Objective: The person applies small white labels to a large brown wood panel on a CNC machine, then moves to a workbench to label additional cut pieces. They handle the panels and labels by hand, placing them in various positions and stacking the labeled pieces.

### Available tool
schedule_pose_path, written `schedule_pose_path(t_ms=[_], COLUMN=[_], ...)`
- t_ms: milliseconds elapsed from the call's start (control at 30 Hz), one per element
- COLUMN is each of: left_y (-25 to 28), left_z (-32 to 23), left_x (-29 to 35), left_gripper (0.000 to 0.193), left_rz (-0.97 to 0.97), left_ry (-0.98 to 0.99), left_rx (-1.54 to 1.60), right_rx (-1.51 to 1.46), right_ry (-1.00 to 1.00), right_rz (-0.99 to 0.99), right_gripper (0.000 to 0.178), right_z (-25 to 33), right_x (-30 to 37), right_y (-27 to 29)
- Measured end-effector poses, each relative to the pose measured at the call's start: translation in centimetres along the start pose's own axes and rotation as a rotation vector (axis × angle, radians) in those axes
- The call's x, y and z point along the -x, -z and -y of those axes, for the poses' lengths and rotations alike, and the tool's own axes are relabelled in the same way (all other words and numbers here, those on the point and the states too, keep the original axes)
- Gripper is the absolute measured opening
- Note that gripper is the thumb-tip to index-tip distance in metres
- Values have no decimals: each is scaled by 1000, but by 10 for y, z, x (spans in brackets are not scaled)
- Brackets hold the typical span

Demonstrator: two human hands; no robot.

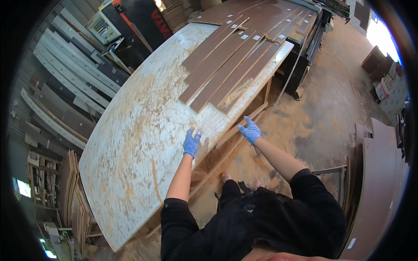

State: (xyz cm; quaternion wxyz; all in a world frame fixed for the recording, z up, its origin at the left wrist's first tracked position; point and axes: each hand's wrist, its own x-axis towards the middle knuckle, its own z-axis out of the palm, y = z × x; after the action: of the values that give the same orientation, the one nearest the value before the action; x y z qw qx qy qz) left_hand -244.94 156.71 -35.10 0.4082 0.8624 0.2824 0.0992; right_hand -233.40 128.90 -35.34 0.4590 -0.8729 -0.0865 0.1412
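Note:
My left hand point(191, 142), in a blue glove, reaches over the near edge of a big white worktable point(126, 135) smeared with sawdust. Its fingers are spread and hold nothing. Just off the table's near edge hovers my right hand point(250, 130), gloved in blue too, fingers apart and no object in them. Ahead of both hands lie several long brown panel strips point(230, 65), side by side with narrow gaps between them. Small white labels dot their far ends. A thin curved offcut strip point(155, 180) rests on the table left of my left forearm.
Beyond the strips stands a machine bed point(300, 56) with a dark frame. A control panel point(103, 28) is at the back left. Boards point(74, 65) are stacked along the left wall. Brown panels point(374, 174) lean at the right. Sawdust covers the floor point(322, 108).

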Motion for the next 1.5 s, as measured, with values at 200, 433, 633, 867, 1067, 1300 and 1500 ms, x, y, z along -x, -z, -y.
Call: schedule_pose_path(t_ms=[200, 433, 633, 867, 1067, 1300, 1500], left_y=[26, -24, -62, -34, -11, -12, -11], left_z=[-11, -48, -73, -44, -15, -16, 2], left_x=[-185, -294, -254, -247, -201, -157, -132], left_gripper=[71, 88, 99, 88, 82, 75, 73], left_rz=[-69, 169, 160, 264, 233, 157, 189], left_ry=[-223, -373, -458, -365, -352, -424, -363], left_rx=[-326, -451, -417, -95, 35, 195, 155], right_rx=[219, 419, 436, 458, 426, 582, 414], right_ry=[-59, -173, -230, -101, -211, -685, -1222], right_rz=[-286, -401, -395, -387, -631, -567, -511], right_gripper=[74, 73, 70, 64, 64, 75, 69], right_z=[36, 49, 70, 58, -2, -66, -152], right_x=[-97, -152, -158, -145, -108, -30, 52], right_y=[-48, -75, -92, -90, -79, -68, 9])
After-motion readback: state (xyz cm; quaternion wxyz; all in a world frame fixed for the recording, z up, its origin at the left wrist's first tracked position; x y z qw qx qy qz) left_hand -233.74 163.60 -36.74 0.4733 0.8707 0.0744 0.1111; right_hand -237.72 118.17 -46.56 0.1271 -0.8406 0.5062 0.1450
